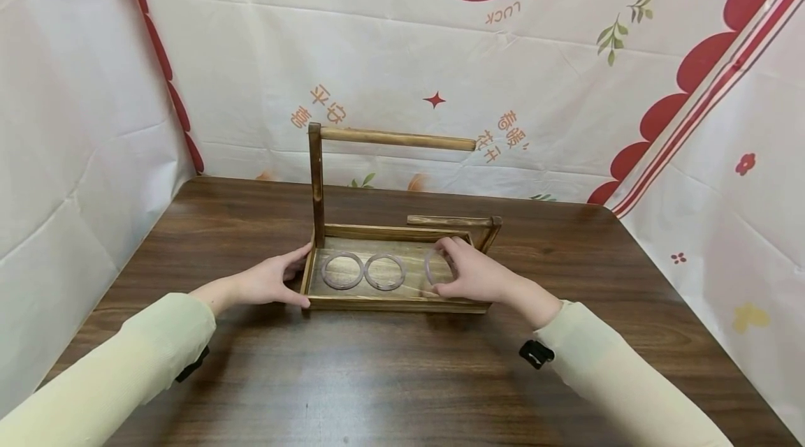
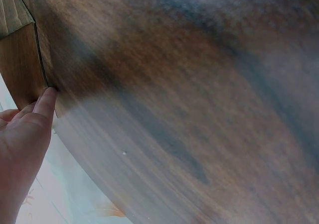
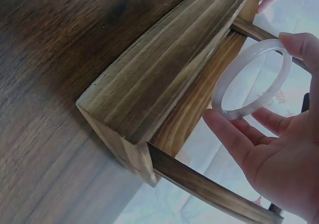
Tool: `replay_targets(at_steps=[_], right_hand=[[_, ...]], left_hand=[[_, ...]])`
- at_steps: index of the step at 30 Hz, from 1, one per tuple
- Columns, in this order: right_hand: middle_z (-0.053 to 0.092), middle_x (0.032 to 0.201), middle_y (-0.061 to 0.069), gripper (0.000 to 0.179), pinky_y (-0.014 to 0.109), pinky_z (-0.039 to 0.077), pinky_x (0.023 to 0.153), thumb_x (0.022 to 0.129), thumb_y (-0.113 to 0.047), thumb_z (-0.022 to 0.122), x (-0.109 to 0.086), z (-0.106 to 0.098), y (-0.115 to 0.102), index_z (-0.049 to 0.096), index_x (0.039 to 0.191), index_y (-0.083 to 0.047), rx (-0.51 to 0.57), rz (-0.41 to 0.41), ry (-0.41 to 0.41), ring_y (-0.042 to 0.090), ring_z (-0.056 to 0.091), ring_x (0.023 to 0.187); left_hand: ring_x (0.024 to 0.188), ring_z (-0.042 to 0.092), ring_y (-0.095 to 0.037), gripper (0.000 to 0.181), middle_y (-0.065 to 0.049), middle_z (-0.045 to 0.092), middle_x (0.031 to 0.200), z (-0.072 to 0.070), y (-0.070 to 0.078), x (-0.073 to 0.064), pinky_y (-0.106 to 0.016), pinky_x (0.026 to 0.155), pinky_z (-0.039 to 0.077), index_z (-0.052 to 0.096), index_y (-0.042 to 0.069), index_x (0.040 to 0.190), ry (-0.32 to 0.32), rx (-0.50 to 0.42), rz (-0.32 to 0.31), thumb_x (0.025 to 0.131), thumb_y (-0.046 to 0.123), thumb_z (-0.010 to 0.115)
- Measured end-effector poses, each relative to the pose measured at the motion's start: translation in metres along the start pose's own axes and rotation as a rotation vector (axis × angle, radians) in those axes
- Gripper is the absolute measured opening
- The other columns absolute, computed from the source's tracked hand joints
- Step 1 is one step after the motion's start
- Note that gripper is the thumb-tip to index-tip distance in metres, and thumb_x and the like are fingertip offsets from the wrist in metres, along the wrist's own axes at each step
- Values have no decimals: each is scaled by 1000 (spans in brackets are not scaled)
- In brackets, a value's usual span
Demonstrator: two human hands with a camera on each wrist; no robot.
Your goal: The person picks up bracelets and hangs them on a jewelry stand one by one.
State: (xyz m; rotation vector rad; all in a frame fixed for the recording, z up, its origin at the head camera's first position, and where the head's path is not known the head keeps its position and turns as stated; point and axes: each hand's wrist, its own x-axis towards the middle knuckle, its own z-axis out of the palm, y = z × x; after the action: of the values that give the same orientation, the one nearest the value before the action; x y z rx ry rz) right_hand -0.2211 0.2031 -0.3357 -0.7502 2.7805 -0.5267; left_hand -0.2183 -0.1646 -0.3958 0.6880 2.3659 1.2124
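Note:
A wooden bangle display stand (image 1: 396, 304) has a shallow tray base, with two pale translucent bangles lying side by side in it, a left bangle (image 1: 342, 271) and a middle bangle (image 1: 385, 272). My right hand (image 1: 481, 272) pinches a third bangle (image 3: 227, 79) between thumb and fingertips, over the tray's right part. The right wrist view shows this ring tilted, clear of the tray wall. My left hand (image 1: 273, 281) rests against the tray's left end, its thumb at the front corner and its fingers on the end wall (image 2: 22, 64).
From the tray's left end rises a tall post (image 1: 317, 181) carrying a high horizontal bar (image 1: 396, 138). A shorter post at the right carries a low bar (image 1: 446, 221) behind my right hand. The brown table (image 1: 390, 377) extends around the stand, and a printed cloth (image 1: 402, 56) hangs behind.

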Motion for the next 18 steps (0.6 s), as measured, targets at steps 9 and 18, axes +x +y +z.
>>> replay_targets(at_steps=[9, 18], right_hand=[[50, 111, 13, 58, 32, 45, 76, 80, -29, 70, -12, -11, -6, 45, 125, -3, 44, -46, 20, 22, 49, 95], [50, 104, 7, 49, 29, 51, 72, 78, -25, 71, -21, -25, -15, 47, 117, -7, 146, -60, 29, 18, 50, 89]], left_hand=[[134, 29, -47, 105, -32, 18, 150, 0, 1, -1, -56, 107, 32, 2, -5, 149, -4, -12, 5, 79, 22, 76], [134, 32, -45, 106, -30, 20, 150, -1, -1, -1, -53, 107, 34, 4, -2, 149, 5, 16, -29, 77, 25, 77]])
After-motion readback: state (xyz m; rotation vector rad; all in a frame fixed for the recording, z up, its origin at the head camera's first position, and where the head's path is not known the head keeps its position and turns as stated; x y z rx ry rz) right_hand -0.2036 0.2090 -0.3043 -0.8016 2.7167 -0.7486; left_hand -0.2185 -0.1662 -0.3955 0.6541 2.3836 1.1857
